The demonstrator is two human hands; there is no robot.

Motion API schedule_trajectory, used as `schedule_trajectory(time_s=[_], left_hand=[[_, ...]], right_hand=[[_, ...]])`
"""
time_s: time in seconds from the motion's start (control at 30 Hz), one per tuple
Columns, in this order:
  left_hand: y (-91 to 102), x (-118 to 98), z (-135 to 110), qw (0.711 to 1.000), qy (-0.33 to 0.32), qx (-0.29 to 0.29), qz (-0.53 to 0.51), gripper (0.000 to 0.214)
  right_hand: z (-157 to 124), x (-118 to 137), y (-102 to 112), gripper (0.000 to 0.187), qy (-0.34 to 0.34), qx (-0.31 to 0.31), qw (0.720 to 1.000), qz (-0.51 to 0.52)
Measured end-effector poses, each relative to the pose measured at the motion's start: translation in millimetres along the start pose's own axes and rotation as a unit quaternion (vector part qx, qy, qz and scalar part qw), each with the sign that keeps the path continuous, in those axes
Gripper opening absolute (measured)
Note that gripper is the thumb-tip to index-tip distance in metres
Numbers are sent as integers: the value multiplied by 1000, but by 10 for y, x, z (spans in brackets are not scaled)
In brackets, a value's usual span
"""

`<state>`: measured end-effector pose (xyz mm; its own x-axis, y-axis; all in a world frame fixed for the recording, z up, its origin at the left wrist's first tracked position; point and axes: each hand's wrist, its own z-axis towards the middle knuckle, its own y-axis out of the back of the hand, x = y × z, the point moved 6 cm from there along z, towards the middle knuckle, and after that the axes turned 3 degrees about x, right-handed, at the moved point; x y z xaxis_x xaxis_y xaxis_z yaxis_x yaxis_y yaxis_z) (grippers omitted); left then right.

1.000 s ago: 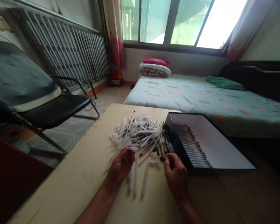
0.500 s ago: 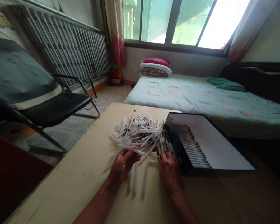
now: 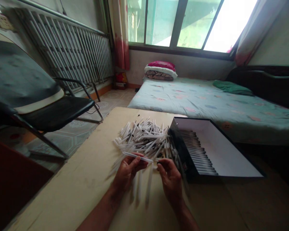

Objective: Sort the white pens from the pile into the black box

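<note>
My left hand [image 3: 128, 171] is shut on a white pen with a dark tip [image 3: 136, 157], which lies across its fingers. A little to the right, my right hand [image 3: 170, 179] hovers with curled fingers just below a heap of white pens with black ends [image 3: 142, 138]. That hand is blurred, so I cannot tell if it holds anything. Several loose pens lie on the pale board [image 3: 86, 166] below the heap. To the right stands an open box with black sides and a white inside [image 3: 219, 147], with rows of pens [image 3: 197, 150] lying side by side in it.
A black folding chair [image 3: 50, 110] stands left of the board, with a dark red surface [image 3: 12, 186] at lower left. A metal radiator [image 3: 67, 48] lines the left wall. Behind the board lies a bed with a pale blue sheet [image 3: 195, 99], under a window [image 3: 178, 25].
My right hand has moved left, away from the box and off the heap, toward my left hand. The pen in my left hand now lies lengthwise across its fingers, pointing right.
</note>
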<state>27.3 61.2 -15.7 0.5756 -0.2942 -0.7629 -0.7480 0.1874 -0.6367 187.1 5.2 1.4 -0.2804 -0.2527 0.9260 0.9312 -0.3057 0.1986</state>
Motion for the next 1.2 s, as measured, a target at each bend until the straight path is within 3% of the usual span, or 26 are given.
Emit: schedule_trajectory(time_s=[0.17, 0.73, 1.03, 1.2], left_hand=[[-11, 12, -10, 1000, 3, 12, -1, 18], [-31, 47, 6, 999, 18, 41, 30, 20], [3, 101, 31, 997, 15, 63, 52, 20], [3, 62, 26, 998, 11, 43, 52, 21]], right_hand=[[-37, 25, -109, 11, 12, 22, 1000, 16], [-33, -117, -107, 15, -37, 17, 998, 50], [-41, -57, -92, 34, -16, 32, 997, -72], [-40, -8, -120, 20, 2, 58, 996, -71]])
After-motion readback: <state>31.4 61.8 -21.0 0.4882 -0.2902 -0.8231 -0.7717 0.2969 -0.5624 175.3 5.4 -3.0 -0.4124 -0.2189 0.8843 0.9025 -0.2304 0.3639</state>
